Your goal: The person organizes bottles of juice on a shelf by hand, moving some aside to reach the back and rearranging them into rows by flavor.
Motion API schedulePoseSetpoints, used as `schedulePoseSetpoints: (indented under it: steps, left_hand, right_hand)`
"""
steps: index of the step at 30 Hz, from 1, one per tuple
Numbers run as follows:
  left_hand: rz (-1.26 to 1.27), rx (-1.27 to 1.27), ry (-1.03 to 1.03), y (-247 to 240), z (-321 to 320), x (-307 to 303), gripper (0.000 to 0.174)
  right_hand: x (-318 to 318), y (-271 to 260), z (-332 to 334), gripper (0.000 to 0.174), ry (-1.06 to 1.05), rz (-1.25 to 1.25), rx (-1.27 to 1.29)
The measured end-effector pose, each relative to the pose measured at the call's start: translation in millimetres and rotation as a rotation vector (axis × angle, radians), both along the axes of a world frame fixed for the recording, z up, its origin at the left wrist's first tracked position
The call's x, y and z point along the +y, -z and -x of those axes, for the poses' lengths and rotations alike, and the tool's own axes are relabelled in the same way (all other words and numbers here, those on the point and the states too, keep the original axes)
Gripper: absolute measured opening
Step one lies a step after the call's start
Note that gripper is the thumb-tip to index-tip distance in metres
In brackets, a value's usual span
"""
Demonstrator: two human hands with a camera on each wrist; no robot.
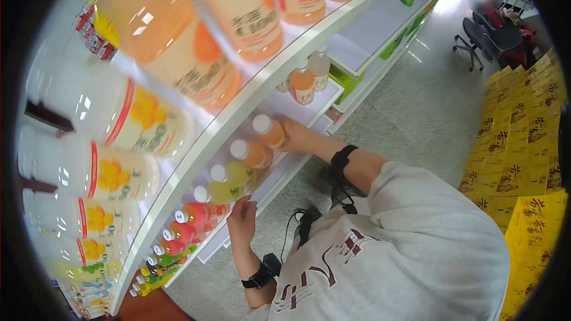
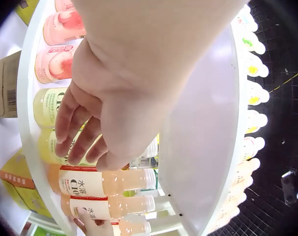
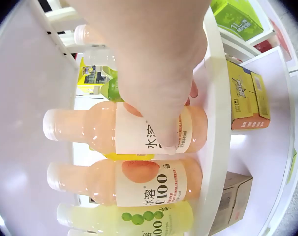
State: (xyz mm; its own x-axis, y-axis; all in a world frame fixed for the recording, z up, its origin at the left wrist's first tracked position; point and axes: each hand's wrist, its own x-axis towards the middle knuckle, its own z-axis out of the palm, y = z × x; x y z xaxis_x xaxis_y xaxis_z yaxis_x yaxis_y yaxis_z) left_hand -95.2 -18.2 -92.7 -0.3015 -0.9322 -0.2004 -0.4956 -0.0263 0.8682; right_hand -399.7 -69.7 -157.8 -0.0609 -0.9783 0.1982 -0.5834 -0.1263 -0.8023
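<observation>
My right hand (image 1: 295,137) is at the end of a shelf row, gripping an orange juice bottle (image 1: 272,133) low down. In the right wrist view its thumb lies across the label of that bottle (image 3: 100,125), while the other fingers are mostly hidden behind. A second orange bottle (image 3: 80,182) stands alongside. Two yellow-green bottles (image 1: 238,173) follow in the row. In front of these hovers my left hand (image 1: 242,221), its fingers loosely bent with nothing in them. The left wrist view shows the same hand (image 2: 109,103) overlapping the yellow-green bottles.
Pink-red bottles (image 1: 199,213) continue the row towards the left end. Overhead, a curved white shelf (image 1: 223,104) bears more large bottles. Further along the lower shelf stand another orange bottle (image 1: 302,86) and a clear one (image 1: 320,71). Boxes (image 3: 247,96) sit below; yellow cartons (image 1: 505,142) are stacked behind.
</observation>
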Motion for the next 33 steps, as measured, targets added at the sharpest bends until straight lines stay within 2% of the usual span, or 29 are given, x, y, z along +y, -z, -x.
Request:
schedulePoseSetpoints:
  steps: [2,4,5,7,9,11,12,13,15,18,19,21,22,24,27,32,33]
  left_hand:
    - [-0.032,-0.013,0.005,-0.5,19.2,-0.9,0.027]
    - [-0.108,0.013,0.001,8.2,40.8,-2.6,0.028]
    - [-0.104,-0.003,-0.008,11.8,54.9,-4.6,0.028]
    - [-0.128,0.001,0.039,12.1,87.8,-7.3,0.027]
    - [-0.123,-0.036,0.042,1.8,127.5,-12.8,0.026]
    - [0.042,-0.11,0.144,-0.8,159.9,-21.3,0.028]
    - [0.035,-0.124,0.128,-5.1,177.2,-24.5,0.028]
    - [0.132,-0.12,0.101,-11.9,195.5,-28.2,0.031]
    - [0.28,-0.099,0.03,-24.3,232.4,-40.9,0.037]
    - [0.507,-0.093,-0.123,-26.2,284.6,-66.3,0.048]
    - [0.508,-0.111,-0.121,-25.6,297.6,-77.5,0.048]
    - [0.687,-0.186,-0.102,-25.6,320.3,-95.5,0.054]
    - [0.685,-0.189,-0.088,-28.6,327.4,-100.1,0.054]
    - [0.465,-0.328,-0.048,-36.2,339.0,-106.0,0.053]
    - [0.358,-0.281,-0.071,-37.8,343.3,-108.3,0.053]
    - [0.421,-0.382,-0.079,-31.6,335.9,-118.5,0.052]
    - [0.452,-0.419,-0.07,-30.6,334.1,-119.0,0.051]
  right_hand:
    - [-5.5,3.7,15.0,0.064,-0.027,0.035,0.05]
    - [-4.9,1.7,36.6,0.063,-0.205,-0.23,0.13]
    - [-4.0,6.7,52.4,0.063,-0.215,-0.225,0.115]
    - [3.7,22.0,86.8,0.06,-0.22,-0.224,-0.205]
    - [8.9,19.1,126.0,0.056,-0.201,-0.261,-0.248]
    - [15.9,2.1,160.3,0.052,-0.176,-0.306,-0.292]
    - [21.3,-15.4,176.5,0.048,-0.129,-0.323,-0.303]
    - [24.1,-22.6,190.4,0.044,-0.082,-0.338,-0.312]
    - [23.0,-8.9,208.5,0.04,-0.099,-0.296,-0.338]
    - [26.2,-1.7,218.5,0.036,-0.122,-0.262,-0.386]
    - [26.8,-1.6,220.0,0.035,-0.125,-0.263,-0.392]
    - [30.1,5.6,220.7,0.034,-0.143,-0.244,-0.459]
    - [33.1,9.1,222.6,0.033,-0.157,-0.229,-0.508]
    - [34.8,14.0,226.3,0.033,-0.162,-0.23,-0.523]
    - [39.5,15.7,234.0,0.032,-0.177,-0.243,-0.526]
    - [31.1,18.7,221.1,0.035,-0.227,-0.229,-0.54]
    - [26.0,13.9,208.0,0.042,-0.182,-0.166,-0.517]
